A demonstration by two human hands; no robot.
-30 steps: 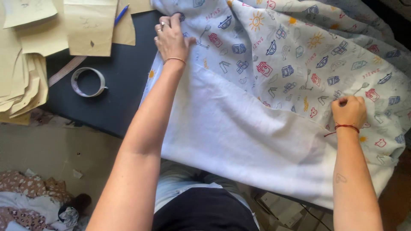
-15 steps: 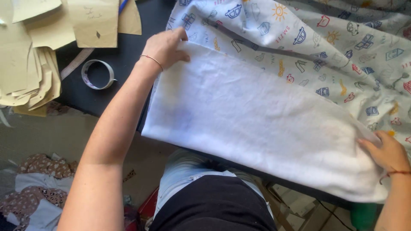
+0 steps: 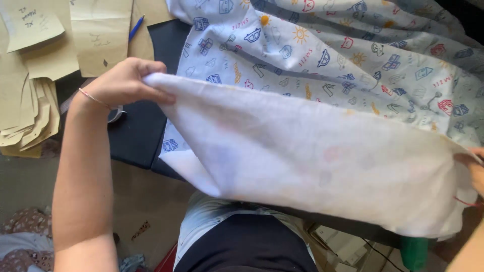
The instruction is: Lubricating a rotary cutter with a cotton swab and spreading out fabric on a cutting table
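A large white fabric (image 3: 322,151) printed with small coloured houses, suns and cars lies over a dark table (image 3: 136,136). Its near edge is lifted and folded back, so the plain white underside faces me. My left hand (image 3: 121,83) pinches the lifted edge at its left corner, above the table's left part. My right hand (image 3: 474,168) grips the same edge at the far right; only its fingers show at the frame border. The fabric hangs slack between both hands.
Brown paper pattern pieces (image 3: 50,55) are stacked on the left of the table, with a blue pen (image 3: 136,27) among them. A tape roll (image 3: 117,113) peeks out behind my left wrist. Cloth scraps (image 3: 25,236) lie on the floor at lower left.
Both hands have lifted the near edge of the fabric off the table and raised it towards me. The left hand moved left and up; the view came closer.
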